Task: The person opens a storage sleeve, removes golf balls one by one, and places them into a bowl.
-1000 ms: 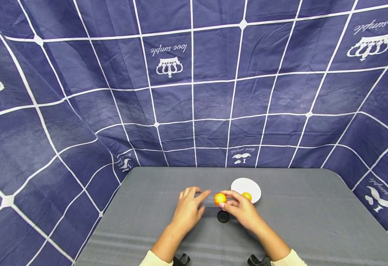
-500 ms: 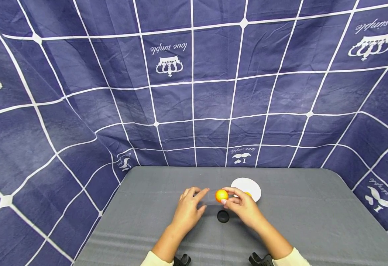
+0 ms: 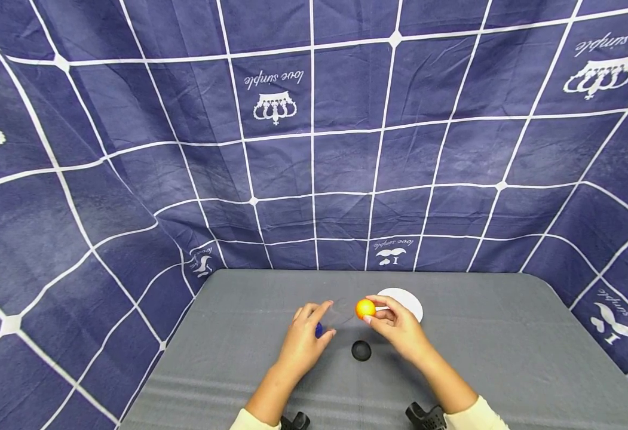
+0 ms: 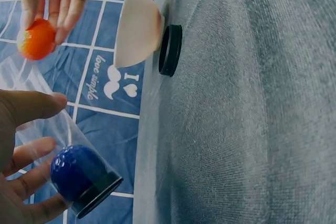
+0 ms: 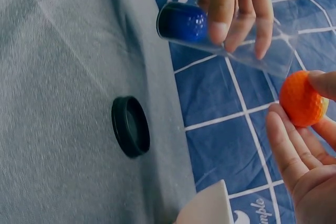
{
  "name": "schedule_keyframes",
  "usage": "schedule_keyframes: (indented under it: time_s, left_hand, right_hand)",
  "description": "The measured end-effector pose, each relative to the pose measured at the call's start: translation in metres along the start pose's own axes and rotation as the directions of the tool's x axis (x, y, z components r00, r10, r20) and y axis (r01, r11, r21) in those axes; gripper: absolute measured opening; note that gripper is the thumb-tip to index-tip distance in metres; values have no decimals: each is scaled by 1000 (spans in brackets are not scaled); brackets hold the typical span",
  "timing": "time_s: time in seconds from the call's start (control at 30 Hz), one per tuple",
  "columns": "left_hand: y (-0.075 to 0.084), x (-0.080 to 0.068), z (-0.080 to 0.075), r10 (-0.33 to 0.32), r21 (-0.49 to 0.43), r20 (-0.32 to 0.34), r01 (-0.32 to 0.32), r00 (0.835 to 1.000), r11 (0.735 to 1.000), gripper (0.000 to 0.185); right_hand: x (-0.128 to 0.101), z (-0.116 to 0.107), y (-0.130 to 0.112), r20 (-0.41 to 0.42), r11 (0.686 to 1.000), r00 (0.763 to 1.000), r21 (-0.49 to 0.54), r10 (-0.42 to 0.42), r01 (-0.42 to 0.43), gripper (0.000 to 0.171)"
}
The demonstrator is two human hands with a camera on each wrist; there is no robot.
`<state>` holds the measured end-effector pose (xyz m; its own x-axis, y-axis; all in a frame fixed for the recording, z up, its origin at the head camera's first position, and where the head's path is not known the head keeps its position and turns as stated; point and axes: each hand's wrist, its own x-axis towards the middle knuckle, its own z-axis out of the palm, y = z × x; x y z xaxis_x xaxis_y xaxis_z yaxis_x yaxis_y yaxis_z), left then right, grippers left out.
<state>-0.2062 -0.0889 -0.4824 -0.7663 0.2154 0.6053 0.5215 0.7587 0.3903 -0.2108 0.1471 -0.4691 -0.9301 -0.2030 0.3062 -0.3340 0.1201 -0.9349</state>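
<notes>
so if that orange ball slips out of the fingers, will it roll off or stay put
The orange ball is round and dimpled, so it would probably roll on the flat grey table. It looks light, pinched in the right hand fingertips alone. It might bounce.

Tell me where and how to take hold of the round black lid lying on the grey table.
Pinch the round black lid across its rim, coming down from above. It lies flat on the grey table with its hollow side up, so only the raised rim offers fingers a purchase. It sits apart from both hands; the left hand, holding the clear tube, is beside it.
</notes>
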Motion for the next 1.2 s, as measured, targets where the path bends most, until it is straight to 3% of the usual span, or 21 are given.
schedule_keyframes:
  time_s: [0.3, 0.53, 0.73, 0.97, 1.2]
  left_hand:
    - [1, 0, 1, -70, -85, 13, 70, 997, 994, 61]
    - [1, 0, 2, -174, -252, 60, 184, 983, 950, 57]
    - [-3, -2, 6, -200, -252, 70, 211, 977, 944, 57]
    - [-8, -4, 9, -228, -317, 82, 242, 970, 917, 57]
    - [-12, -5, 9, -233, -316, 67, 242, 970, 917, 57]
  right_hand:
    - [5, -12, 7, -23, 999, 999, -33, -31, 30, 44]
    - [8, -21, 16, -47, 992, 997, -107, -67, 62, 44]
    - [11, -29, 23, -81, 981, 995, -189, -60, 44, 43]
    - [15, -35, 25, -119, 950, 993, -309, -6, -31, 40]
    - [17, -40, 28, -120, 895, 992, -445, -21, -35, 37]
